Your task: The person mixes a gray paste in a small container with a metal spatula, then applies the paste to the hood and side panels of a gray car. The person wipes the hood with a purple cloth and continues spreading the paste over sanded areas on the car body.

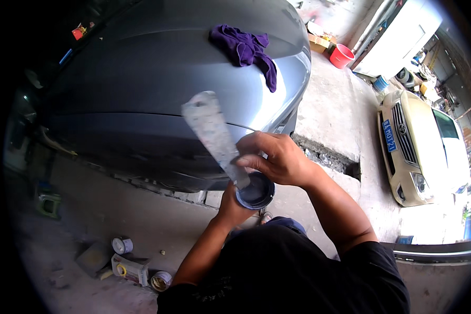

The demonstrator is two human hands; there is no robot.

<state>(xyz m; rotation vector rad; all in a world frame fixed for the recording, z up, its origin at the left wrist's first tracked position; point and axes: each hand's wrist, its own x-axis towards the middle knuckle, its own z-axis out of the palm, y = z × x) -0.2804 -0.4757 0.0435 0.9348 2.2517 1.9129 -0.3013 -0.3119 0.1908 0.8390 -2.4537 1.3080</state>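
My right hand (pixel 280 157) pinches a flat, paint-spattered stirring stick (pixel 210 128) between thumb and fingers. Its broad upper end, with a hole in it, points up and to the left. The lower end dips into a small round dark cup (pixel 256 208) with dark contents that I cannot identify. My left hand (pixel 231 205) is closed around the cup's left side, in front of my body; some of its fingers are hidden. Just beyond both hands is the grey front of a car (pixel 167 99). A crumpled purple cloth (pixel 244 48) lies on its bonnet.
On the floor at lower left lie a white can (pixel 122 245), another open can (pixel 161 281) and a printed carton (pixel 131 269). A beige car (pixel 421 149) stands at right. A red bucket (pixel 341 56) sits at the back, beyond a broken floor trench (pixel 327 157).
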